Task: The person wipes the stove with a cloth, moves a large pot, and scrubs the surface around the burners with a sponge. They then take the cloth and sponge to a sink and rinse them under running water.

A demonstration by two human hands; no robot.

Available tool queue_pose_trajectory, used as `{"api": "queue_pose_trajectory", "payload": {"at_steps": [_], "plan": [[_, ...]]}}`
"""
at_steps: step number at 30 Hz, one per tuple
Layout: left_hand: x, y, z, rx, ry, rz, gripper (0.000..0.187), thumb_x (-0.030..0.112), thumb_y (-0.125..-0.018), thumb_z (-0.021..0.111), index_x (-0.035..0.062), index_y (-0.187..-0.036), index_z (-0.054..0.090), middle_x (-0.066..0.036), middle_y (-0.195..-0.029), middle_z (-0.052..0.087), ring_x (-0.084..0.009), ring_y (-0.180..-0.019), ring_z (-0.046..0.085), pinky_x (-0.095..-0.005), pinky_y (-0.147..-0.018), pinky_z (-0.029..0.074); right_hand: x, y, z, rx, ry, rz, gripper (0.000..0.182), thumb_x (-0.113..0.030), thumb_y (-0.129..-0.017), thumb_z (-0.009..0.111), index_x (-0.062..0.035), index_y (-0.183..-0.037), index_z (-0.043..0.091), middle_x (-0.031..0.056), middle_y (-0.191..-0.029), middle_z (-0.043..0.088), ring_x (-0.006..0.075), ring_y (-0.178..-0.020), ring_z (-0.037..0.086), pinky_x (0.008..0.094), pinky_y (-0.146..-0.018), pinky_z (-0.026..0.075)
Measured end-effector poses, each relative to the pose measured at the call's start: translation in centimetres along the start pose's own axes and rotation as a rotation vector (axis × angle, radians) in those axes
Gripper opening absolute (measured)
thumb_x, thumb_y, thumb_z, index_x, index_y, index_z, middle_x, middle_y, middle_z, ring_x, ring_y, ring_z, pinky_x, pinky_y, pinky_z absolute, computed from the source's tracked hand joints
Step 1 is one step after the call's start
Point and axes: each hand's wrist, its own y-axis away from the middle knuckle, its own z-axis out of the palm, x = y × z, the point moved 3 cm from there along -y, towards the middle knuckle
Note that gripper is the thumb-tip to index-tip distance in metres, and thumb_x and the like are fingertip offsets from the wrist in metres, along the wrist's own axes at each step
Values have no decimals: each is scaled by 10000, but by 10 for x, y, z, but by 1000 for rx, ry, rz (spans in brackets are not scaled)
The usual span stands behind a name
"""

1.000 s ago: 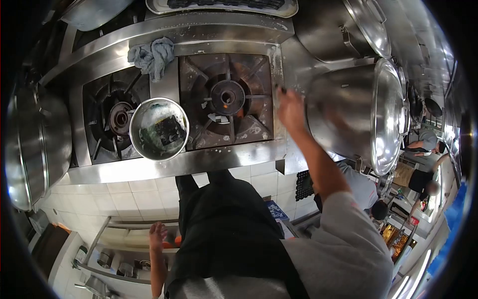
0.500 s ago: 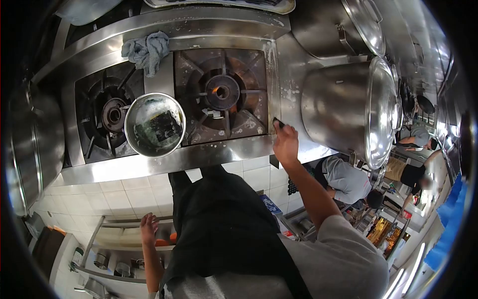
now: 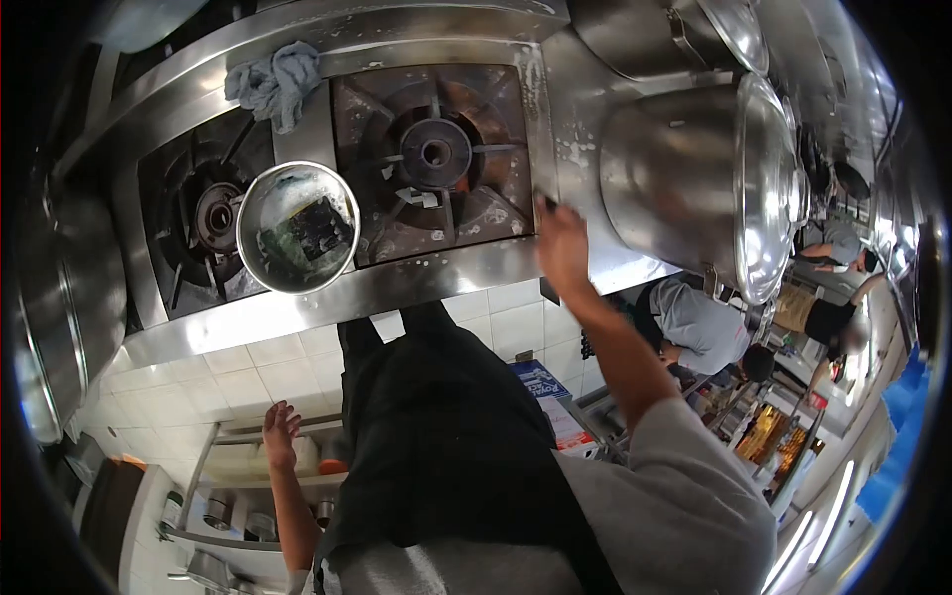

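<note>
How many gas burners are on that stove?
2. One burner sits bare in the middle of the stove, left of the right hand; the other burner is farther left, beside the metal bowl. Others may lie out of view.

- Dark scrub pad (image 3: pixel 544 202): small, black-ish, mostly hidden under fingertips of right hand (image 3: pixel 562 248); pressed flat on steel stove top, at right edge of burner well, just left of big pot. Shape/texture too small to tell.
- Steel stove top (image 3: pixel 585 129): shiny stainless strip betw. right burner and pot; wet, w/ white soapy streaks and spots; runs front to back, flat.
- Right hand: palm down, fingers bent over pad, arm stretched fwd, grey sleeve at upper arm.
- Left hand (image 3: pixel 279 428): hangs low by hip, fingers spread, holds nothing, well apart from stove.
</note>
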Motion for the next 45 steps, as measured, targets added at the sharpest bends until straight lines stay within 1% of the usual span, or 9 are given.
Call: {"api": "queue_pose_trajectory", "payload": {"at_steps": [3,7,14,23,29,36,39,41,45], "plan": [[-13,-2,-1,-37,-16,-20,469,424,-966,604,112,-1313,562,-63,-1202,659,-182,-946,655,-325,-784,474,-10,4,-6,109,-41,-74,459,-21,-777,619,-53,-1233,665,123,-926,571,331,-912,580,462,-803,457],[-25,1,11,-79,-102,-82,414,408,-958,625,119,-1251,592,-31,-1107,664,-151,-884,649,-303,-719,455,-5,-92,-5,183,-16,-16,447,-9,-776,610,-64,-1216,670,116,-942,599,323,-921,585,457,-808,458],[-23,-1,-7,-6,-21,-53,415,406,-963,617,126,-1267,588,-42,-1150,666,-159,-875,643,-292,-719,455,-11,18,-15,-15,-3,-100,417,-31,-814,580,-50,-1223,659,120,-948,602,321,-910,592,455,-818,451],[-25,-12,-6,-54,-68,-86,447,433,-946,631,137,-1278,581,-33,-1197,651,-167,-942,643,-305,-753,449,-13,-83,-14,182,50,-135,408,-19,-798,583,-29,-1196,669,120,-870,584,315,-887,581,454,-789,448],[-27,-12,-8,-17,-4,-47,381,401,-953,633,137,-1227,602,-17,-1086,658,-144,-880,643,-285,-702,450,-15,15,-15,-23,-23,-68,403,-9,-793,595,-52,-1185,676,124,-978,614,335,-942,593,474,-818,451],[-30,-12,-7,-51,-111,-95,508,464,-951,610,122,-1321,545,-66,-1202,648,-193,-936,640,-328,-777,458,2,-173,0,82,123,-61,379,-50,-828,586,-81,-1200,654,166,-1088,611,362,-933,622,502,-831,506],[-17,-6,-10,-32,-134,-66,489,444,-962,606,116,-1320,546,-71,-1210,648,-191,-932,641,-315,-770,463,11,-211,-5,113,81,-192,277,-102,-875,584,-82,-1141,658,127,-1049,641,327,-988,637,481,-848,485],[-11,-8,-12,-21,-108,-23,473,426,-971,599,111,-1320,547,-75,-1219,646,-192,-929,642,-307,-763,465,13,-171,-11,192,92,-275,255,-100,-916,544,-91,-1122,693,151,-894,613,373,-822,621,483,-769,520],[-11,-9,-12,-14,-36,-27,453,408,-978,601,108,-1312,546,-80,-1219,643,-176,-912,637,-295,-735,465,4,-50,-8,65,29,-180,325,-30,-859,568,-77,-1148,710,118,-858,572,328,-889,587,478,-770,472]]}}
